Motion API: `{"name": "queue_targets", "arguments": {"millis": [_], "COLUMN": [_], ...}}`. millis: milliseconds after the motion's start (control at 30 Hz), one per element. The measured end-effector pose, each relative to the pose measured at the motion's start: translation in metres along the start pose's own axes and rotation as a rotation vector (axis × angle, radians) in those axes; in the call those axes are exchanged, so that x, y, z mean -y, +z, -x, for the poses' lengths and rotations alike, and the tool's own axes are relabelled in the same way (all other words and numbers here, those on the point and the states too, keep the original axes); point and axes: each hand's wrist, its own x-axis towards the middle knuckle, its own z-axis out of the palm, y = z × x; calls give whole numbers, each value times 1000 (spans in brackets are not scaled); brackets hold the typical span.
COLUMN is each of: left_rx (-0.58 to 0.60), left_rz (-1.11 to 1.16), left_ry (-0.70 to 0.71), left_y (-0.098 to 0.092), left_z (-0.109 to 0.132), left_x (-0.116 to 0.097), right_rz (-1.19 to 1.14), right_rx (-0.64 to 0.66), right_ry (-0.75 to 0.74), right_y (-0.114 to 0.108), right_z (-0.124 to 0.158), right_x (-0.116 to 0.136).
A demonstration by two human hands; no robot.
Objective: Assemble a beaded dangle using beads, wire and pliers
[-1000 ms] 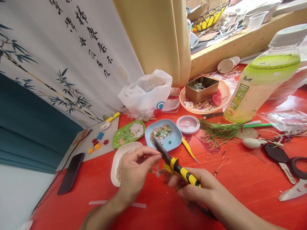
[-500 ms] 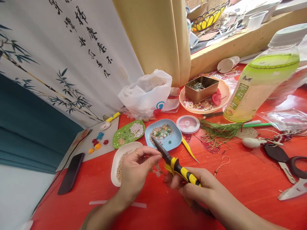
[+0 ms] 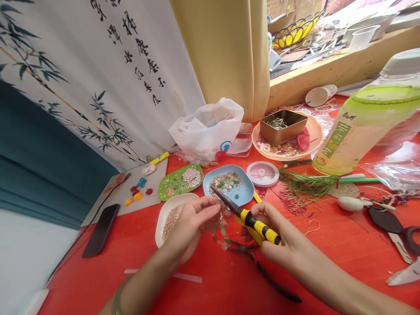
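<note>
Right hand (image 3: 282,240) fingers clasp yellow-and-black-handled steel pliers (image 3: 259,225): rigid, best held by the sleeves. Left hand (image 3: 192,223) fingers pinch a fine beaded chain (image 3: 219,229) just before the blue plastic dish (image 3: 245,193): light, limp, likely fragile.

phone (image 3: 101,229) lay left on counter (image 3: 328,253) | bag (image 3: 206,129) behind dishes (image 3: 245,195) | pliers (image 3: 254,222) before dishes | tin (image 3: 285,134) sat on plate (image 3: 316,131) | bottle (image 3: 357,131) stood right | scissors (image 3: 393,227) near right

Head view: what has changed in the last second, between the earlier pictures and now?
The right hand moved forward, toward the blue dish and nearer the left hand. The view shifted slightly too. Unchanged: the right hand grips the yellow pliers, their tip by the left hand, which pinches a beaded piece above the red table; the blue dish stayed put.
</note>
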Motion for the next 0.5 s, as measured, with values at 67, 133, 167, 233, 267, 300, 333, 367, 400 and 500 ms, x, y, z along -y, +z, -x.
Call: {"name": "queue_targets", "arguments": {"millis": [67, 133, 167, 233, 267, 300, 333, 367, 400, 500], "left_rx": [53, 77, 79, 76, 74, 71, 69, 69, 70, 84], "left_rz": [53, 51, 40, 11, -5, -19, -33, -42, -49, -62], "left_ry": [-58, -72, -70, -59, -50, -41, -33, -26, -19, -9], "left_y": [-3, -5, -6, -8, -8, -9, -9, -9, -10, -10], "left_z": [-2, -3, -4, -4, -5, -5, -5, -5, -5, -6], "left_x": [-2, -4, -5, -7, -7, -8, -8, -8, -8, -8], "right_rz": [20, 90, 133, 208, 237, 258, 274, 287, 295, 316], "right_rx": [13, 21, 10, -31, -52, -68, -74, -75, -77, -88], "right_ry": [22, 73, 102, 149, 156, 151, 139, 124, 113, 109], "right_y": [-2, -5, -6, -9, -10, -11, -12, -13, -14, -14], "right_z": [-3, -5, -6, -7, -8, -9, -10, -10, -11, -11], "right_x": [1, 1, 1, -2, -3, -4, -5, -6, -6, -3]}}
